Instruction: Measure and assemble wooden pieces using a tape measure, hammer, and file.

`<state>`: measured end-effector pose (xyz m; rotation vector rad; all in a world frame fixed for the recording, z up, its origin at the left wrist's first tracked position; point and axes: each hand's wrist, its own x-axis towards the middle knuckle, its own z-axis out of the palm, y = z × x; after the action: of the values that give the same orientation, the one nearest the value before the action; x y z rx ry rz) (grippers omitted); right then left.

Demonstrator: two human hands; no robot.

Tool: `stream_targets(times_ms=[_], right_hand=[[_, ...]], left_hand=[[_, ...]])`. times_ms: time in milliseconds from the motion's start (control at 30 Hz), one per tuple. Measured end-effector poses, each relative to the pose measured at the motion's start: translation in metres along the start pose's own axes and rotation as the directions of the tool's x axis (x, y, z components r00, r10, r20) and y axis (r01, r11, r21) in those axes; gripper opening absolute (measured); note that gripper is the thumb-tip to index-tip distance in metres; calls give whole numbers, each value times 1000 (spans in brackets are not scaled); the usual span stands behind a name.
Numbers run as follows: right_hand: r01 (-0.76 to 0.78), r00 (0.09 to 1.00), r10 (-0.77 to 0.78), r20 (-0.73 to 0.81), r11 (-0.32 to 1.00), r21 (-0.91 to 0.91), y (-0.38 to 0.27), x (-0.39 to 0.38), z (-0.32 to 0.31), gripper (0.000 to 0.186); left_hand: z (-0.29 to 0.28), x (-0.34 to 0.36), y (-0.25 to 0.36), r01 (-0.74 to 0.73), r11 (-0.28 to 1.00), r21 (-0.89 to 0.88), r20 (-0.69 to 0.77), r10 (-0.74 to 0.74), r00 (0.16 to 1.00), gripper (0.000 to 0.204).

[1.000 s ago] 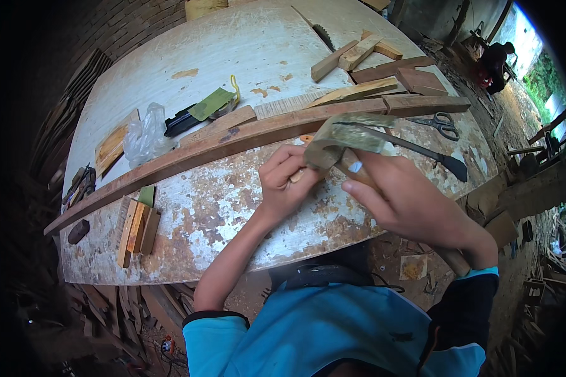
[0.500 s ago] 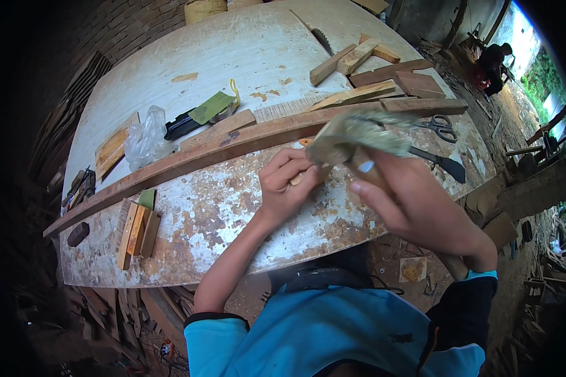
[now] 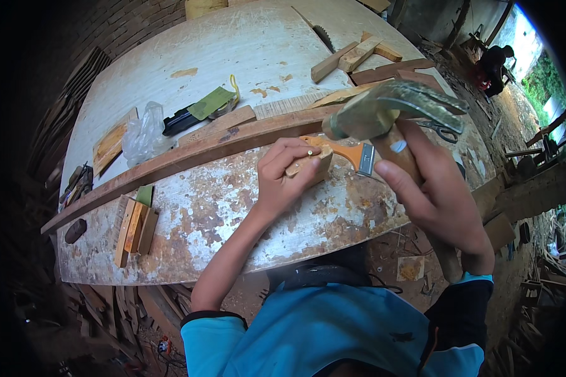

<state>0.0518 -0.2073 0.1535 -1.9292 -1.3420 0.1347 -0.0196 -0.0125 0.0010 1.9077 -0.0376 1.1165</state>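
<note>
My left hand (image 3: 283,176) is closed around a small wooden block (image 3: 322,164) at the near side of the worktable (image 3: 220,210). A small round metal head, like a nail's, shows at the top of the block by my fingers. My right hand (image 3: 437,188) grips the wooden handle of a claw hammer (image 3: 383,113), its worn metal head raised up and to the right of the block, apart from it. Just beyond the block lies an orange-handled tool (image 3: 349,152) with a flat metal end, partly hidden by my left hand.
A long wooden beam (image 3: 188,151) crosses the table beyond my hands. Stacked wood pieces (image 3: 135,229) stand at the left. Scissors (image 3: 445,133) lie behind the hammer. Farther off are a plastic bag (image 3: 148,135), wood offcuts (image 3: 358,55) and a toothed saw blade (image 3: 324,39). A person (image 3: 493,66) sits far right.
The hammer has risen away from the block, toward the right, with my right hand. The block and the orange-handled tool now show more fully. My left hand stays in place.
</note>
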Motion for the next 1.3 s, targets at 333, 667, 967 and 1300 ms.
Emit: stream_targets(times_ms=[333,667,967,1300], right_hand=[[-180,960,138,243,971,160,11,8,7,43],[-165,983,156,101,982,93,21,-8,7,41],[-292,950,311,-33,920,260,35,-35,-6,34],[-436,889,455,50,808,397,32,-62,-19,36]], left_hand=[[-17,7,-4,284,958,-34,434,-242,868,76],[-1,-12,-10,352,884,-307,530,-148,835,71],[4,2,13,-430,891,150,816,134,562,53],[7,16,21,-304,871,386,844,-201,497,85]])
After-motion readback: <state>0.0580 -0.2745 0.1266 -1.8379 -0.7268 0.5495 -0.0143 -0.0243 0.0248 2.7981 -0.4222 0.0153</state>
